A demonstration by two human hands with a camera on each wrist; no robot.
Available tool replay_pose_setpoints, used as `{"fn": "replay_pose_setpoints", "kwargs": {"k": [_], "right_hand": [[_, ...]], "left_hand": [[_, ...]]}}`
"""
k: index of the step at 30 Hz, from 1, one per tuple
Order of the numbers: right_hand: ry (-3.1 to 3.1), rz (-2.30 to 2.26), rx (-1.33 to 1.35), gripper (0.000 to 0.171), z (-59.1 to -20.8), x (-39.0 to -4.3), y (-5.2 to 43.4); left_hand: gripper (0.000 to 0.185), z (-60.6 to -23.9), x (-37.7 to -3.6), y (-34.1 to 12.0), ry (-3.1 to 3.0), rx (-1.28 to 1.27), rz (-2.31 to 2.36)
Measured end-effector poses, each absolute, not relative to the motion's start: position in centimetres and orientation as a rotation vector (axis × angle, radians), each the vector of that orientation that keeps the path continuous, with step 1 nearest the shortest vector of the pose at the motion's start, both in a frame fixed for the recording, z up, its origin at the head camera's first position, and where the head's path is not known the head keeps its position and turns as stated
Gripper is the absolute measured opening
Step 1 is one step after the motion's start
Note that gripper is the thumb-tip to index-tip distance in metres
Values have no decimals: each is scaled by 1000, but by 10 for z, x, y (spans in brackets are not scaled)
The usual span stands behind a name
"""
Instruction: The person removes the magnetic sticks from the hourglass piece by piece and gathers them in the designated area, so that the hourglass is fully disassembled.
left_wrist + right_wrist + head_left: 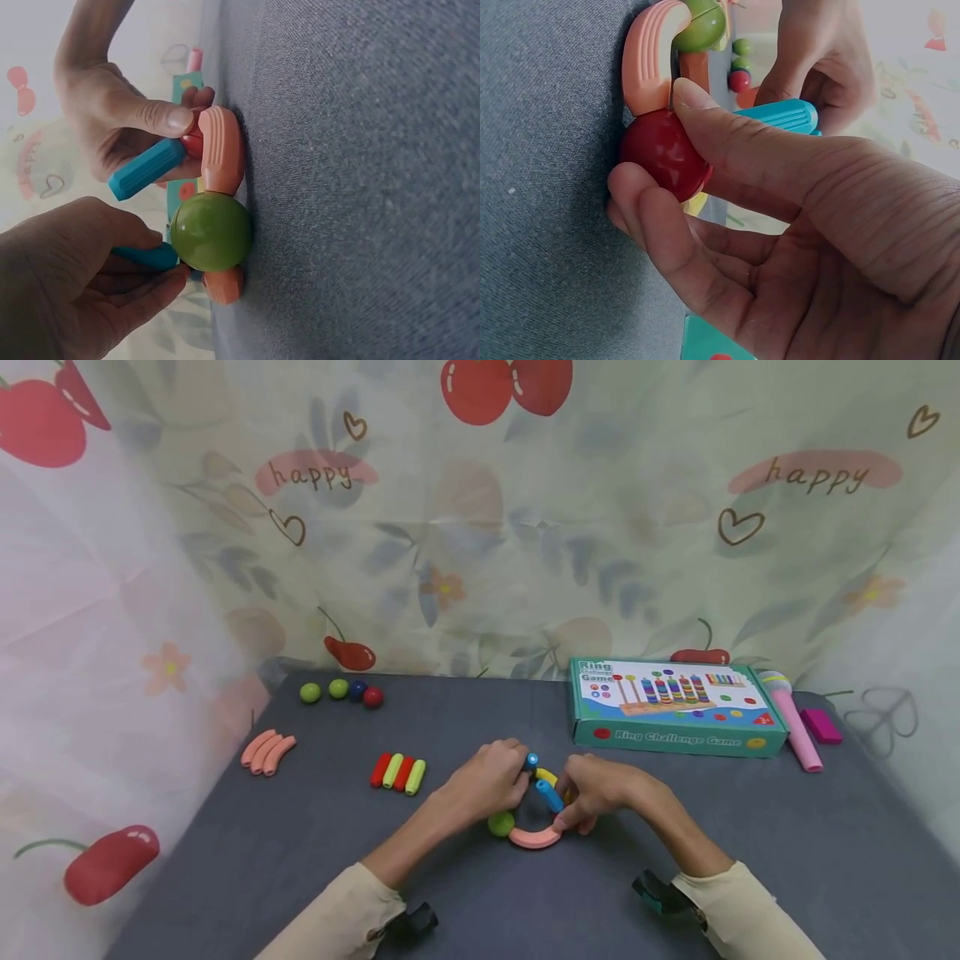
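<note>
On the grey table point(300, 860) stands a small build: a pink arc point(535, 837), a green ball point(501, 823) at its left end and a red ball point(664, 154) at its right end. My left hand point(517, 781) pinches a blue stick point(146, 256) that meets the green ball point(210, 231). My right hand point(570, 814) curls its thumb and fingers round the red ball, the thumb tip touching the pink arc point(649, 64). A second blue stick point(549, 795) lies slanted under that thumb. A yellow piece point(546, 775) shows between the hands.
A green "Ring Challenge Game" box point(675, 710) lies at the back right, with a pink microphone point(795, 731) and a magenta block point(821, 725) beside it. Several balls point(341, 691), three pink arcs point(267, 752) and several red and green sticks point(397, 772) lie to the left.
</note>
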State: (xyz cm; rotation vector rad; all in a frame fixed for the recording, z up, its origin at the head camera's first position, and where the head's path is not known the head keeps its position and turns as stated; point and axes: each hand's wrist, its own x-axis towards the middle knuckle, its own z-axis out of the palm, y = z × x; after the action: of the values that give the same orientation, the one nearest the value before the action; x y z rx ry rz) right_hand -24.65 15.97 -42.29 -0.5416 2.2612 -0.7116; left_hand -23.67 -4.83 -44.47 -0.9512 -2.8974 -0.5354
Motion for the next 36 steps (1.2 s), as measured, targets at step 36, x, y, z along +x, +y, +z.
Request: {"fn": "replay_pose_setpoints", "kwargs": {"k": [36], "right_hand": [[2272,-697,-525,14,-423,-246,158]], "left_hand": [[45,-437,-235,-239,-3223,-204,-699]]}}
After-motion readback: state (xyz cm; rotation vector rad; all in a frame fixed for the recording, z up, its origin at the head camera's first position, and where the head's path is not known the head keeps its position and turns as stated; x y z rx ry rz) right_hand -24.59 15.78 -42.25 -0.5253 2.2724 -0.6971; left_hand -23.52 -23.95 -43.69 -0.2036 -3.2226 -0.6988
